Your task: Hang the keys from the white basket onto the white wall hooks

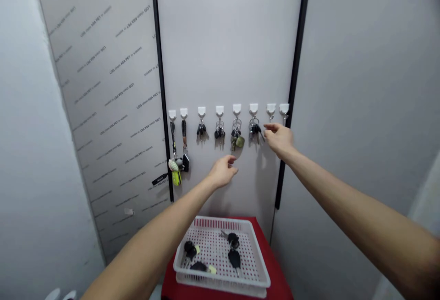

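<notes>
A row of white hooks [219,109] runs across the grey wall panel, and several carry key bunches. My right hand [279,138] reaches up beside the key bunch [255,130] on the sixth hook, fingers pinched toward it, just below the bare hook [271,108]. My left hand [223,170] hovers lower, below the bunch with the green tag [237,140], its fingers loosely curled with nothing visible in them. Two lanyard keys with a yellow fob [176,176] hang at the left end.
A white perforated basket [254,256] sits on a red stool [278,281] below the hooks and holds several black keys [234,258]. A black strip [161,84] edges the panel on the left and another one [295,70] on the right.
</notes>
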